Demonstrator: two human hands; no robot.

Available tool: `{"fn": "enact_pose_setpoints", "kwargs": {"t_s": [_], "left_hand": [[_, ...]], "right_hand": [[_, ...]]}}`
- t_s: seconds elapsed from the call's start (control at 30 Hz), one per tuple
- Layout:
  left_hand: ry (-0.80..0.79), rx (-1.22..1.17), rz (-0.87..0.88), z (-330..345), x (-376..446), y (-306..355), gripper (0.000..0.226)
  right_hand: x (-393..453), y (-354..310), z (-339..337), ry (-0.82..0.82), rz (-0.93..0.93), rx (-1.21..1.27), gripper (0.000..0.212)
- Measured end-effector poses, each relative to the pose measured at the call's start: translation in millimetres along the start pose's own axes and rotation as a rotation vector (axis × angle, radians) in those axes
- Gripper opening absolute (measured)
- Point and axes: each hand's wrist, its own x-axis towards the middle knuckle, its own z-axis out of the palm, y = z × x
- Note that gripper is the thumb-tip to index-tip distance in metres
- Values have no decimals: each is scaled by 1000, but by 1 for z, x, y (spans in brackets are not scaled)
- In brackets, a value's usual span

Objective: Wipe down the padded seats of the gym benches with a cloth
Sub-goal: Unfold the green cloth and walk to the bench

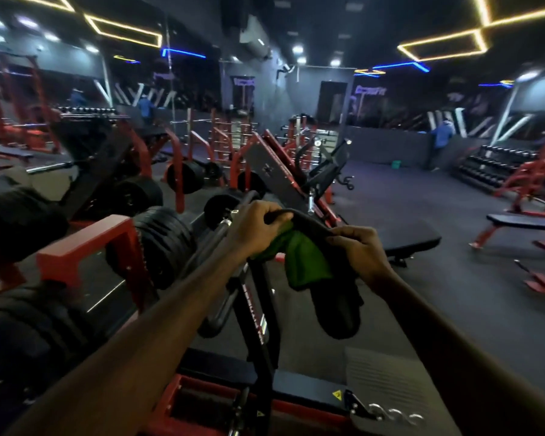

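Note:
A green cloth (306,262) hangs bunched over a black padded rest (337,300) on a red and black machine in front of me. My left hand (255,228) grips the cloth and the pad's top edge from the left. My right hand (359,250) curls over the pad's top edge on the right, beside the cloth. The pad's lower end hangs rounded below the cloth. A flat black bench (412,239) stands just behind my right hand.
Stacked black weight plates (161,243) on red frames (85,243) crowd the left. A black bench on a red frame (526,223) stands at right, a dumbbell rack (488,166) behind it. A person in blue (441,143) stands far right. Dark open floor (406,187) lies ahead.

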Motion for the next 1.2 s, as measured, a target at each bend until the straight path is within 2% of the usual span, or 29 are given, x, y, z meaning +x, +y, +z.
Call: {"fn": "enact_pose_setpoints", "kwargs": {"t_s": [0.1,0.2,0.27,0.33,0.4,0.43,0.47,0.57,0.63,0.7,0.8,0.87,0.97,1.03,1.1,1.13,1.2], "left_hand": [[-66,-59,22,17,5,26,37],[-218,-225,-1,36,7,52,42],[-288,-361,-43,52,8,67,46],[-336,-540,-93,70,10,86,52],[-413,-768,-131,88,11,110,56],[-485,-909,-155,98,8,120,44],[-575,-1040,-176,112,4,126,35],[-840,-1259,-367,170,-26,151,19],[-944,-1147,-493,213,-55,177,11],[-1072,-1103,-491,250,-81,215,20],[-1173,-1226,-501,287,-108,301,18],[-1165,-1304,-565,305,-113,348,30],[-1203,-1441,-564,339,-138,439,37],[-1257,-1510,-552,368,-167,511,46],[-1279,-1509,-546,391,-189,557,41],[-1263,-1509,-552,401,-200,579,34],[-1202,-1501,-538,436,-222,626,35]], "right_hand": [[-4,-9,-34,10,17,-7,29],[-13,-19,-61,12,21,-74,36],[-25,-28,-79,-30,67,-77,36],[-41,-39,-100,-147,178,-167,37],[-56,-48,-126,-253,287,-278,26],[-65,-53,-139,-236,333,-260,15],[-72,-59,-150,-180,387,-173,9],[-98,-65,-192,82,477,130,15],[-118,-64,-226,240,465,236,17],[-144,-60,-272,382,434,349,22],[-200,-53,-349,567,344,557,31],[-236,-41,-383,673,261,691,41],[-303,-11,-444,884,128,867,68],[-354,0,-486,998,99,926,72],[-386,8,-512,1064,104,931,77],[-400,10,-525,1100,112,931,82],[-432,14,-564,1178,124,950,89]]}}
